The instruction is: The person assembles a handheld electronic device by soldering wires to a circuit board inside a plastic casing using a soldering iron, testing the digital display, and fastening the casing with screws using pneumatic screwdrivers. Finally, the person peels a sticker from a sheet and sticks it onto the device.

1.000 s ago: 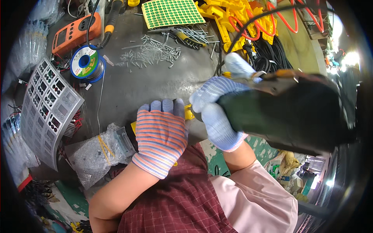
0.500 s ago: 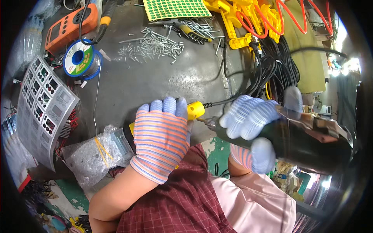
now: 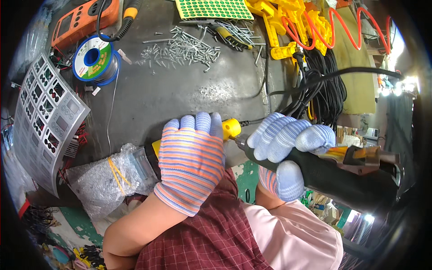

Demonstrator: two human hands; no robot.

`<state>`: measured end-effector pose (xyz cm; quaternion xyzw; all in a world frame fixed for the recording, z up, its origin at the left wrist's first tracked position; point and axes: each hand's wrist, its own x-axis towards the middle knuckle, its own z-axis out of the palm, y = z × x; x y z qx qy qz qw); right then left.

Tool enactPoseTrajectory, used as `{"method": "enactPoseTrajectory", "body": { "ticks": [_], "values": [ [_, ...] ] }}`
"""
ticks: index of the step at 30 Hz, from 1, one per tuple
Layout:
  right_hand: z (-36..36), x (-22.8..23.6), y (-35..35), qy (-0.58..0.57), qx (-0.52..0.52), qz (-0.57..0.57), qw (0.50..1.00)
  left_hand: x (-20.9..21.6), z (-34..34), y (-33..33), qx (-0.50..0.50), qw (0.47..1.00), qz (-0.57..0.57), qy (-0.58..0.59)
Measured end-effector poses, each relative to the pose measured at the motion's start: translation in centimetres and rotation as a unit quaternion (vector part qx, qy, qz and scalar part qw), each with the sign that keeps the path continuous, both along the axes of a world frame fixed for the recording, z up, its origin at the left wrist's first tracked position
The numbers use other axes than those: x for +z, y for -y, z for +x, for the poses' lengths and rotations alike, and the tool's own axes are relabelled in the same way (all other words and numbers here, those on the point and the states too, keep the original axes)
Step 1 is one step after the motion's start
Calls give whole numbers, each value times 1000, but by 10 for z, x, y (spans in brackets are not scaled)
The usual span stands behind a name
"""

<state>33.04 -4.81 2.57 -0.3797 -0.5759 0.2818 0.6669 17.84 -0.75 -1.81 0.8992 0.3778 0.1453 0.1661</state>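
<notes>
My left hand (image 3: 191, 157), in a striped glove, wraps round a yellow tool housing (image 3: 231, 128) with a black cable coming out of its right end. Most of that housing is covered by my fingers and palm. My right hand (image 3: 283, 144), gloved the same way, grips a black electric screwdriver (image 3: 342, 180) lying almost level. The screwdriver's tip meets the right end of the yellow housing, beside a small hole. Left of my left hand lies a bubble-wrap packet (image 3: 105, 180) with yellow bands round it.
Loose screws (image 3: 184, 49) lie in a pile at the back, near yellow-handled pliers (image 3: 229, 36). A solder spool (image 3: 96, 60), an orange meter (image 3: 83, 22) and a label sheet (image 3: 49, 117) are at left. Black cables (image 3: 324, 85), yellow shells (image 3: 288, 22) and a coiled red hose (image 3: 360, 27) occupy the right.
The view has shifted slightly. The right hand's blurred raised finger has come down onto the screwdriver, and its tip now sits closer against the yellow housing. My left hand keeps its hold.
</notes>
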Motion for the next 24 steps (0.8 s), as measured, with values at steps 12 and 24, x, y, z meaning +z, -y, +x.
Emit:
{"method": "enactPoseTrajectory", "body": {
  "ticks": [12,24],
  "values": [
    [-11,22,-1,-56,45,-22,997,7,-15,2,26,989,66,128],
    [-87,36,-35,-74,43,-41,996,-30,-103,57,-53,975,96,192]
  ]
}}
